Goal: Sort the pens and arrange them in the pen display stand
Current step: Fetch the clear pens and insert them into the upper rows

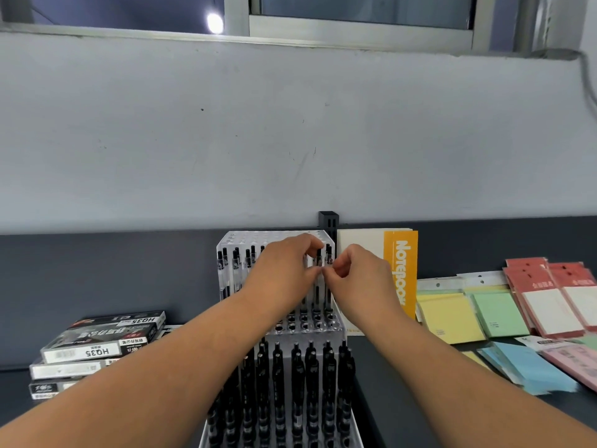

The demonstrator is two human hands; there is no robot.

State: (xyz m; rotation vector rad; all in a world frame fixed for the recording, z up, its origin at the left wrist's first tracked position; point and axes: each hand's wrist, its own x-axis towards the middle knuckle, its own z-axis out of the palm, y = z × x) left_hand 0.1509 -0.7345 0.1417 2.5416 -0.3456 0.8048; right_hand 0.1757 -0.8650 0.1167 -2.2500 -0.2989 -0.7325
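On the dark bench [403, 383], left hand [284, 270] and right hand [358, 276] pinch, fingers curled, a clear black-capped pen [319, 261] upright at the far right of the clear acrylic tiered stand [336, 331].

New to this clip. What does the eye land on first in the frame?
The left hand and right hand meet mid-frame, both pinching a clear pen in the upper tier of the transparent display stand. Below them, the stand's lower tier bristles with black pens. Just right of the stand, the upright orange notebook is the loudest colour.
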